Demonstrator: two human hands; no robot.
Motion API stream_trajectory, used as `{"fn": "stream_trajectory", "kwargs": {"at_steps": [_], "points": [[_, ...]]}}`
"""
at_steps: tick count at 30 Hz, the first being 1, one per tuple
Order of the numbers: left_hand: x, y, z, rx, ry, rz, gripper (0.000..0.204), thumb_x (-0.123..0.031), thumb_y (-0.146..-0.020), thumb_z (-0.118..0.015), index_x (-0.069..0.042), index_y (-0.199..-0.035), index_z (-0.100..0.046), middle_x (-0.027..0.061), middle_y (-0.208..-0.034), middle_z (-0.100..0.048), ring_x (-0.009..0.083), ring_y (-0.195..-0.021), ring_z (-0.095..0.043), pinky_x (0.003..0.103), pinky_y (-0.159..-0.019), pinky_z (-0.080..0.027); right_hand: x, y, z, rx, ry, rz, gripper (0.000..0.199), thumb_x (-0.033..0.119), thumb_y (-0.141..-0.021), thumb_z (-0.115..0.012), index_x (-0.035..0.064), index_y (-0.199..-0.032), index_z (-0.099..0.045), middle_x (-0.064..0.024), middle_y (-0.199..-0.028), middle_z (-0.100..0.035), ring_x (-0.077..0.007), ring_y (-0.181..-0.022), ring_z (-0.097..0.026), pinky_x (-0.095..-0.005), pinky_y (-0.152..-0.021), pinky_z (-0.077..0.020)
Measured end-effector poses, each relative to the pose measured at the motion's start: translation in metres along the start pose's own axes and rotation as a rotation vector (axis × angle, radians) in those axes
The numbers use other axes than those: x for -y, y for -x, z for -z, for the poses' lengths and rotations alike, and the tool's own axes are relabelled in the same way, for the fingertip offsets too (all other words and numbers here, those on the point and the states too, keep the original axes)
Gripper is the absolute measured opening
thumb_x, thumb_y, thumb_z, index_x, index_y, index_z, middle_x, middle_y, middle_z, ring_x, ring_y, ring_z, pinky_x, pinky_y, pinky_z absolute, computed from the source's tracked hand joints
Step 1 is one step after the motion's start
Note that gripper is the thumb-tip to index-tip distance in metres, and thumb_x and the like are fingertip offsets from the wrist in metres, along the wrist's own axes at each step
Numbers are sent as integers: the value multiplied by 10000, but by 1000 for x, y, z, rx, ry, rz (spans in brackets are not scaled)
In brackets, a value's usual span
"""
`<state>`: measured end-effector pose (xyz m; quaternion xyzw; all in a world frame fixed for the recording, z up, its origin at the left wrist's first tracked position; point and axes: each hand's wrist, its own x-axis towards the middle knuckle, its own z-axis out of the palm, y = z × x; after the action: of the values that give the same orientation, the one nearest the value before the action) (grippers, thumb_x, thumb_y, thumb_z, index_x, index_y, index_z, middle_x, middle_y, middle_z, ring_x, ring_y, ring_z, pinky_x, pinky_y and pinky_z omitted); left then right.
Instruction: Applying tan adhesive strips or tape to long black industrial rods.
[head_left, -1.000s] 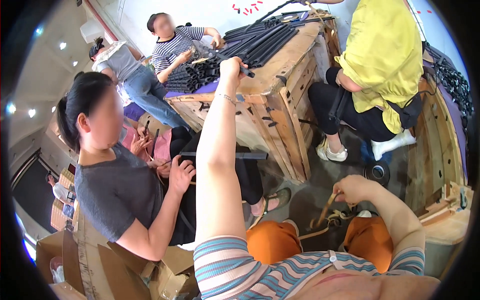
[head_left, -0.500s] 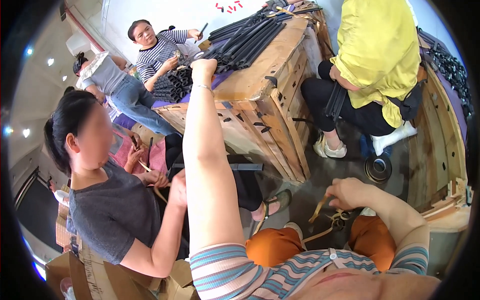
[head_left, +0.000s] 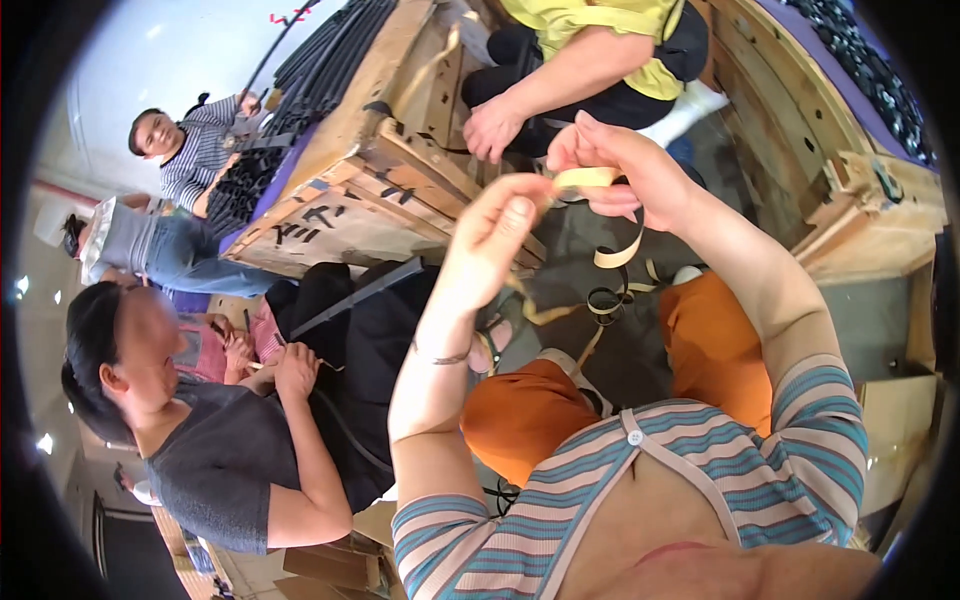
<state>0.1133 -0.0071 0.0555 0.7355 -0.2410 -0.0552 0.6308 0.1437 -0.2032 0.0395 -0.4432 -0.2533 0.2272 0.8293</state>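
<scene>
While the right hand pinches the tape, the left hand meets it, its grip unclear. Handling tape seems the step; moving on calls for a steady pinch.

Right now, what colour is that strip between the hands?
The strip is pale yellow, clearest in the head view.

Strip seen between left hand and right hand; curled tail hung below. Rods laid on crate, left beyond hands. Co-worker seen left, another co-worker beyond.
</scene>
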Motion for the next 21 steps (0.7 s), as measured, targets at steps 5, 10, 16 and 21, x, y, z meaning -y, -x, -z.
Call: {"fn": "stream_trajectory", "kwargs": {"at_steps": [5, 10, 16, 21], "points": [[21, 0, -14, 47, 274, 30, 172, -156, -894, -525, 11, -919, -556, 24, -700, -540, 89, -611, -486, 204, -595, -393, -6, 14, 9, 12, -11, 8, 370, 381, -936, -396, 32, -888, -508, 34, -635, -454, 5, -393, -258, -157, -366, -200], [22, -5, 0, 16, 547, 40, 107, -118, -864, -531, -12, -851, -537, -23, -571, -361, 68, -481, -303, 204, -441, -227, -8, 20, 31, 111, 61, -115, 194, 199, -900, -510, 9, -918, -544, 22, -665, -468, -2, -450, -303, -153, -398, -210], [23, -3, 11, -183, 653, 88, 59, -76, -822, -529, -31, -812, -492, -47, -547, -299, 49, -451, -260, 200, -416, -203, -6, 28, 45, 193, 482, -139, 251, 238, -891, -525, 37, -990, -641, 6, -729, -602, -30, -532, -436, -175, -459, -342], [40, 0, 22, -123, 515, 101, 63, -83, -837, -507, -38, -796, -488, -41, -532, -301, 54, -450, -258, 201, -413, -192, -4, 33, 37, 309, 363, -187, 288, 264, -913, -487, 25, -870, -641, 14, -596, -524, -35, -472, -397, -182, -433, -303]]}}
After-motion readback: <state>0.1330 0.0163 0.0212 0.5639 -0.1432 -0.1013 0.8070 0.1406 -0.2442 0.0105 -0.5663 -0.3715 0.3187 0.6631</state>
